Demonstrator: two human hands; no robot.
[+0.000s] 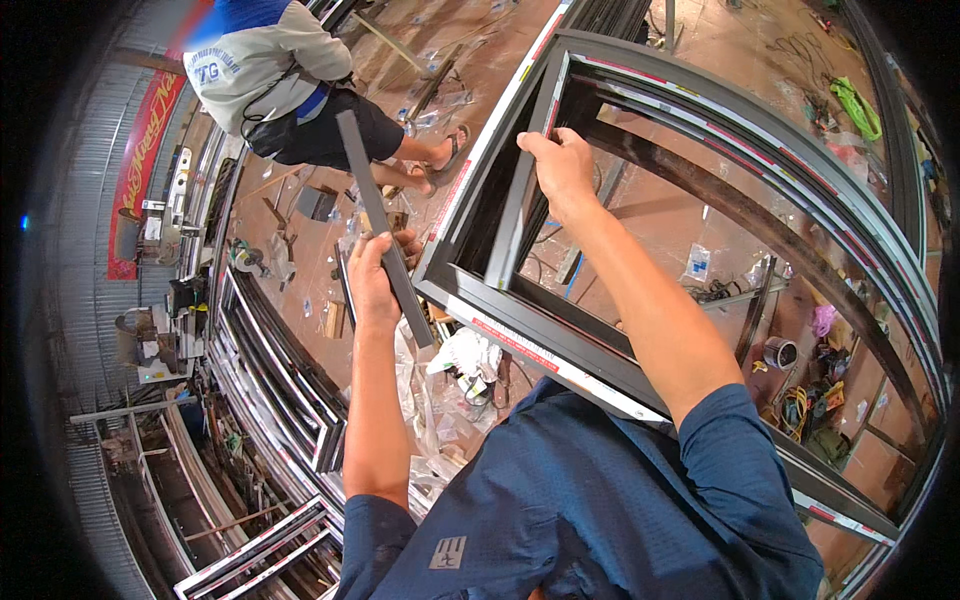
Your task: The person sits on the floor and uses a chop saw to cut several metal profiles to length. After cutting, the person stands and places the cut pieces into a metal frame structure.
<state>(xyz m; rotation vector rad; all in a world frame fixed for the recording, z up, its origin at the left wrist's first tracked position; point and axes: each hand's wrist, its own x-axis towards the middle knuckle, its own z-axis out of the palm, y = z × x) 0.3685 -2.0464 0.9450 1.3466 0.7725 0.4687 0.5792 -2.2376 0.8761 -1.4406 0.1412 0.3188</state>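
My left hand (374, 285) is wrapped round a long, straight dark grey metal strip (375, 195), which slants up and to the left, just left of a large window frame (570, 330). The frame is dark grey, with red-and-white tape along its edges. My right hand (562, 172) reaches over the frame's near side. Its thumb and fingers close on a grey bar (518, 215) running along the inside of the frame's left side. Whether that bar is loose or fixed, I cannot tell.
A co-worker (290, 90) in a pale top and dark shorts is at the upper left. Stacked metal frames (280, 375) lean at the left. Offcuts, a white cloth bundle (472, 362), a coil of cable (795, 410) and a green bag (855, 108) lie on the reddish floor.
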